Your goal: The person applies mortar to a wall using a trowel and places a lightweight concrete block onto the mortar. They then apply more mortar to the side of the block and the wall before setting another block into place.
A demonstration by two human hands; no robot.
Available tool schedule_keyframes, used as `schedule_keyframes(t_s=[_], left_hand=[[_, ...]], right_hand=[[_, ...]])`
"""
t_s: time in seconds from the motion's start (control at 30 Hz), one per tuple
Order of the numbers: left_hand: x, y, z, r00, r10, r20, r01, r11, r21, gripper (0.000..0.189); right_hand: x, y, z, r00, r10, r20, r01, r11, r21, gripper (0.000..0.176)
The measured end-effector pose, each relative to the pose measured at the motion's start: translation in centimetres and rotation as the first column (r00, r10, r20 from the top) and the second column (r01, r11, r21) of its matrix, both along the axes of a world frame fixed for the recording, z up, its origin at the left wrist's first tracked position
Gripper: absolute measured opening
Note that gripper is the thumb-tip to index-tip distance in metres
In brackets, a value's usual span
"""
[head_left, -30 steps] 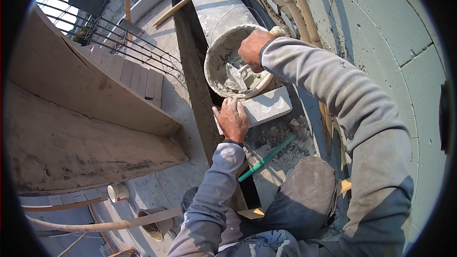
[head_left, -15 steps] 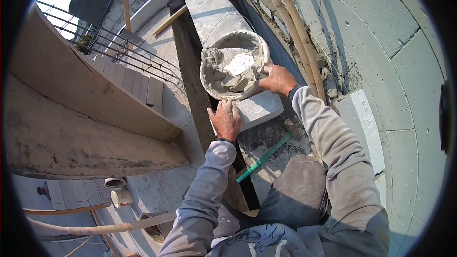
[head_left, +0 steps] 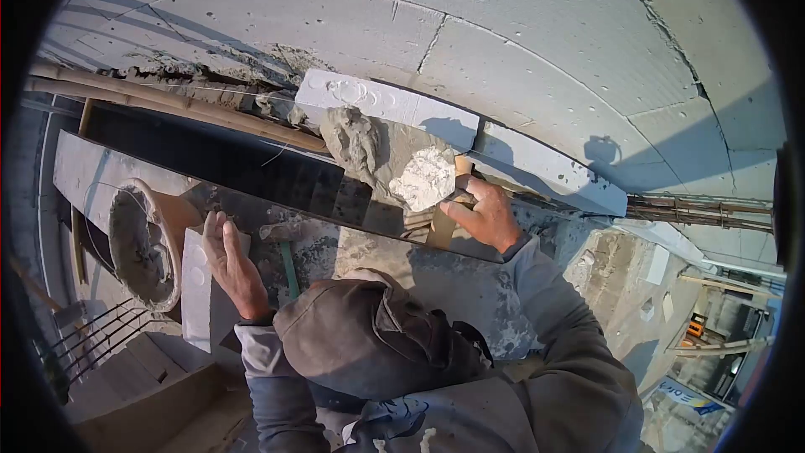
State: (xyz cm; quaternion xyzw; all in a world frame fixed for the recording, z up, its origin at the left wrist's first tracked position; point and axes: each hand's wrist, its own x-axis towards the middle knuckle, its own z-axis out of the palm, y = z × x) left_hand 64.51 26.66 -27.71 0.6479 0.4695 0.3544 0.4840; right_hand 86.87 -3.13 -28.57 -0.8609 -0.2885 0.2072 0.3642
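Our left hand [head_left: 231, 264] lies flat, fingers outstretched; our right hand [head_left: 486, 216] reaches forward, fingers curled tight.

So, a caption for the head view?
Right hand holds a mortar-laden trowel at the wall; left hand rests on block.

Person: grey long-sleeved shirt [head_left: 579, 369], dust-marked; dark grey-brown trousers [head_left: 369, 335], soiled; left hand [head_left: 231, 264] and right hand [head_left: 486, 218] ungloved.

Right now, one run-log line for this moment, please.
left hand: open, flat on white block | right hand: grip shut on trowel | trowel load: mortar | bucket: beside white block | block wall: just beyond trowel
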Motion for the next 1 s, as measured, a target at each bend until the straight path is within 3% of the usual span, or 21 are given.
schedule_keyframes(t_s=[0.07, 0.1, 0.17, 0.2, 0.23, 0.27, 0.37, 0.5, 0.57, 0.63, 0.8, 0.87, 1.0], left_hand=[[4.0, -1.0, -2.7, 0.976, -0.189, 0.11, 0.212, 0.941, -0.264, 0.056], [6.6, -1.9, -3.0, 0.982, -0.17, 0.079, 0.187, 0.875, -0.446, 0.062], [10.4, -2.4, -5.7, 0.968, -0.23, 0.099, 0.239, 0.731, -0.64, 0.079], [12.1, -2.6, -7.0, 0.961, -0.233, 0.151, 0.269, 0.646, -0.715, 0.085], [13.9, -2.9, -7.1, 0.95, -0.273, 0.154, 0.295, 0.615, -0.731, 0.087], [15.5, -3.3, -7.3, 0.937, -0.313, 0.155, 0.318, 0.581, -0.749, 0.089], [18.8, -3.2, -8.6, 0.916, -0.338, 0.215, 0.359, 0.457, -0.814, 0.094], [21.0, -3.2, -9.1, 0.923, -0.328, 0.201, 0.336, 0.433, -0.837, 0.099], [21.8, -3.0, -9.7, 0.932, -0.306, 0.194, 0.32, 0.443, -0.838, 0.097], [22.1, -3.1, -9.9, 0.943, -0.279, 0.181, 0.295, 0.45, -0.843, 0.094], [22.4, -3.0, -11.2, 0.901, -0.39, 0.191, 0.386, 0.517, -0.764, 0.073], [22.8, -3.2, -11.5, 0.9, -0.393, 0.187, 0.381, 0.505, -0.774, 0.069], [22.6, -3.2, -11.7, 0.897, -0.409, 0.166, 0.373, 0.501, -0.781, 0.061]], right_hand=[[0.6, -5.6, 1.2, 0.988, -0.152, 0.029, 0.152, 0.988, 0.004, 0.037], [0.7, -7.4, 1.7, 0.968, -0.246, 0.045, 0.247, 0.969, -0.002, 0.036], [1.2, -11.1, 1.7, 0.935, -0.35, 0.063, 0.351, 0.936, -0.017, 0.034], [1.7, -13.0, 0.8, 0.887, -0.398, 0.235, 0.434, 0.892, -0.125, 0.032], [1.9, -14.0, 0.4, 0.816, -0.415, 0.403, 0.525, 0.823, -0.217, 0.03], [1.9, -14.9, 0.2, 0.807, -0.43, 0.404, 0.541, 0.812, -0.219, 0.03], [4.0, -15.5, 0.1, 0.691, -0.258, 0.675, 0.529, 0.818, -0.228, 0.031], [6.1, -15.8, -1.4, 0.641, -0.112, 0.759, 0.443, 0.862, -0.247, 0.03], [7.0, -15.3, -1.5, 0.592, 0.045, 0.805, 0.369, 0.872, -0.32, 0.029], [7.3, -15.3, -1.3, 0.599, 0.081, 0.797, 0.364, 0.859, -0.361, 0.03], [7.0, -15.4, -1.3, 0.636, 0.14, 0.759, 0.367, 0.811, -0.456, 0.032], [6.9, -15.6, -1.5, 0.736, 0.193, 0.649, 0.285, 0.781, -0.556, 0.027], [6.7, -15.6, -1.5, 0.789, 0.232, 0.569, 0.255, 0.719, -0.647, 0.021]])
